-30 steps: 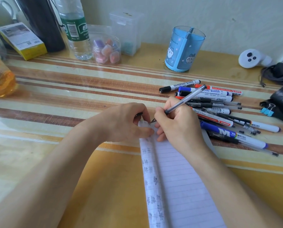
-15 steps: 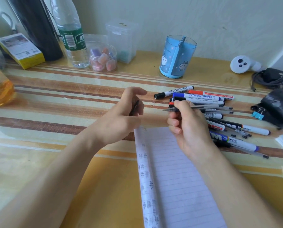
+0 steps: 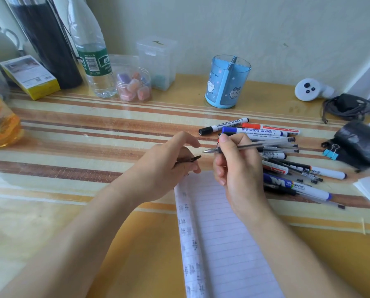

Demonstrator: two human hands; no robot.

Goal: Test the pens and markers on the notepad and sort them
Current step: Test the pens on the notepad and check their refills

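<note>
Nearest: white lined paper notepad, flat on the striped yellow surface.
Left hand: grip pinches a small black pen cap.
Right hand: grip pinches a clear plastic ballpoint pen, tip pointing left at the cap.
Beyond, right: loose pile of pens and whiteboard markers.
Farthest: blue plastic divided pen holder, upright near the wall.

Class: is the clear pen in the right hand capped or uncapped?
Uncapped: the clear pen's bare metal tip shows; left hand holds a dark cap.
</note>
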